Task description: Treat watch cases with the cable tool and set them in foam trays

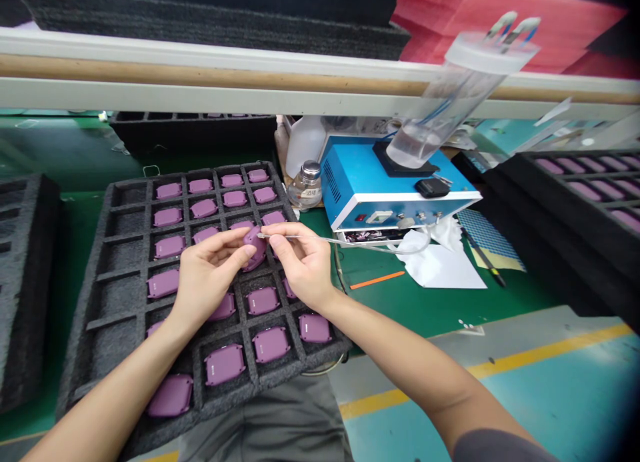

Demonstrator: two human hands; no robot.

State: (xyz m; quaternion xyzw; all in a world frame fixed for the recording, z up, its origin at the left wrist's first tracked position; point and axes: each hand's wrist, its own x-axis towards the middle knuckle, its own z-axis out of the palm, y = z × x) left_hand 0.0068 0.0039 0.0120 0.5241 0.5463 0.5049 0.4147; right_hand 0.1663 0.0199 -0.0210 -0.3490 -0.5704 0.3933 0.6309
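My left hand (207, 272) is closed on a purple plastic part (256, 245), held above a black foam tray (117, 275) with many square pockets. My right hand (300, 262) pinches a thin clear needle-tipped tube (345, 241), its tip touching the held part. The tube runs right toward a blue box-shaped machine (367, 182). Several more purple parts (224, 363) lie in the tray's pockets, while the left column of pockets holds none.
A clear upright cylinder (450, 102) stands on the blue machine. A small glass bottle (306, 185) and a white jug (305, 142) sit behind the tray. White paper (443, 265), an orange stick (377, 280), and further foam trays (580, 202) lie to the right.
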